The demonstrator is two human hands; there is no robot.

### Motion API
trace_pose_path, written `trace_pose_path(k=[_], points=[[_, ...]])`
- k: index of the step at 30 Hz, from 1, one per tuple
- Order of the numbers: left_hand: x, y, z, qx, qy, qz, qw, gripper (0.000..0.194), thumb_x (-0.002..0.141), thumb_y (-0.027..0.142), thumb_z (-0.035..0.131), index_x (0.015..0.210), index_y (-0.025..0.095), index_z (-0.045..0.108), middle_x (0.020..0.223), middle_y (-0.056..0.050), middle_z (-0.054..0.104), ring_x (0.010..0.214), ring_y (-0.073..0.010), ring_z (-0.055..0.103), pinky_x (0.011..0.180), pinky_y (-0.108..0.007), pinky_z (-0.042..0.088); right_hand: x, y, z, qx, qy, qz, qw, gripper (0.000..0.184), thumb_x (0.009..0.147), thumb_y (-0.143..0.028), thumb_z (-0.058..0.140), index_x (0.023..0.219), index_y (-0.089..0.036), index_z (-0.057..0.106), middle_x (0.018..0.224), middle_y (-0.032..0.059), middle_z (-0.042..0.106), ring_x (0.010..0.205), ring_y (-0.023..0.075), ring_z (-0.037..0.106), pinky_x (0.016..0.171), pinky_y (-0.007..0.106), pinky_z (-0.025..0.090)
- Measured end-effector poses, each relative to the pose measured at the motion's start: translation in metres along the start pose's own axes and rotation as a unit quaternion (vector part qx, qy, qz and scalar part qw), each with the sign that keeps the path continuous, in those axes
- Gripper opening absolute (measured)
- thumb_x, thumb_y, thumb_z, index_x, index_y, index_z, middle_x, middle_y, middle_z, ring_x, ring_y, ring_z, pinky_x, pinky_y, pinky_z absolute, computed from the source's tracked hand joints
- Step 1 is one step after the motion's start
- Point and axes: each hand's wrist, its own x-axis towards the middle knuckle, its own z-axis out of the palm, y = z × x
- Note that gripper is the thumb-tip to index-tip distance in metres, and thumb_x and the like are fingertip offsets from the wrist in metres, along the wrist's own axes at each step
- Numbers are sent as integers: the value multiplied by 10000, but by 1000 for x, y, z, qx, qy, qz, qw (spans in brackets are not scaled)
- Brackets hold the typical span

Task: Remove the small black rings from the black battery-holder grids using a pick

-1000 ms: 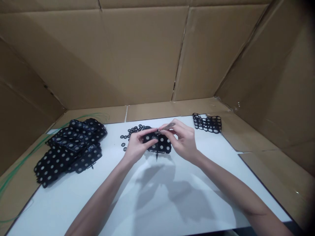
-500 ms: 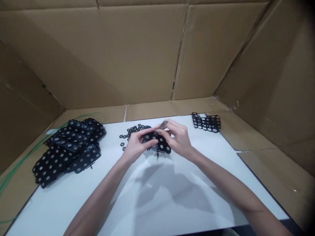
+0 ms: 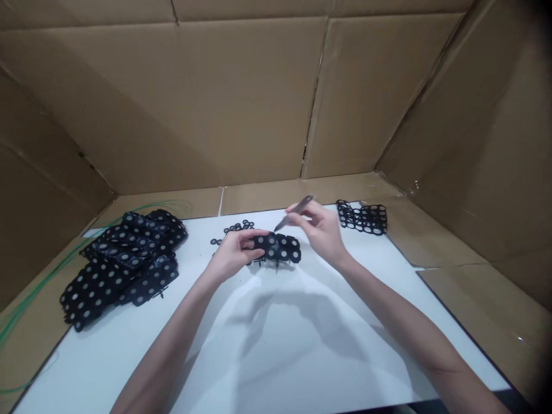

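Note:
My left hand (image 3: 230,257) grips a black perforated panel (image 3: 282,248) with pale round dots, its fingers lying over the panel's left end. My right hand (image 3: 321,233) is lifted a little above the panel's far edge and pinches a pair of metal tweezers (image 3: 298,211). Their tip points down and left, close above that edge, and I cannot tell whether it touches. Thin black spikes stick out below the panel's near edge.
Small black rings (image 3: 237,227) lie beyond the panel on a white board (image 3: 276,351). A heap of dotted black panels (image 3: 125,264) sits left, a black ring grid (image 3: 362,219) far right. Green wire (image 3: 52,276) runs along the left. Cardboard (image 3: 194,103) walls surround the board.
My right hand has moved up and right, away from the panel, with the tweezers. My left hand has shifted its grip, so more of the panel shows.

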Motion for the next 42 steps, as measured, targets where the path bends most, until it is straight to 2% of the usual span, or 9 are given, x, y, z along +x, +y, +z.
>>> trace_pose_path(k=[2,4,9,21,25,29,33,38,42], points=[[1,-2,-1,-6,5,4,1000,466,627,180,629,1093,176,609,704,-24,609,654,-135,556,580,-242,444,3,-3,-5,46,86,12,995,70,746,-231,601,772,-173,629,774,10,599,682,116,610,632,277,567],[1,-3,-1,-35,-4,2,999,535,627,175,638,1156,182,561,673,-14,601,621,-130,554,577,-247,445,2,-8,-7,51,105,-3,993,54,740,-212,610,773,-179,636,783,8,597,684,113,606,644,277,569],[-3,6,1,-88,-15,-6,996,550,643,200,657,1179,205,534,666,2,607,562,-107,531,576,-243,424,-9,-20,-2,-20,-5,-82,996,74,767,-172,583,737,-186,649,774,21,622,721,127,590,538,224,513],[-6,11,13,-78,27,27,996,519,633,201,673,1141,218,570,469,78,404,436,-54,326,451,-194,279,-15,-17,4,-32,-54,-129,990,97,789,-146,555,772,-195,637,785,25,628,729,130,580,564,237,490],[-6,11,15,-76,39,40,996,468,614,203,693,1076,195,618,553,48,504,467,-54,369,480,-195,331,-15,-16,5,-38,-52,-139,988,97,790,-143,555,759,-190,634,785,30,629,722,131,579,588,249,499],[-7,11,19,-97,56,25,993,393,599,225,708,985,168,660,792,-30,645,574,-89,512,581,-228,426,-15,-16,6,-32,-55,-124,990,113,795,-147,547,778,-203,644,786,27,616,723,126,577,554,232,499],[-8,11,21,-107,59,-2,993,409,590,237,709,989,158,667,725,-32,657,615,-128,562,617,-255,455,-15,-16,5,-29,-54,-103,993,113,794,-164,553,803,-210,655,792,24,611,725,125,575,537,227,493],[-9,10,21,-76,64,1,995,414,612,218,682,1024,174,662,469,52,491,437,-67,392,482,-214,366,-15,-18,5,-56,-64,-101,991,114,802,-182,547,801,-212,657,789,23,622,718,131,569,561,245,481],[-8,8,21,-72,54,-9,996,431,624,205,664,1054,183,650,404,96,314,404,-40,228,439,-198,281,-16,-17,6,-73,-75,-124,987,125,811,-167,533,802,-203,653,794,28,626,728,134,573,622,260,481]])
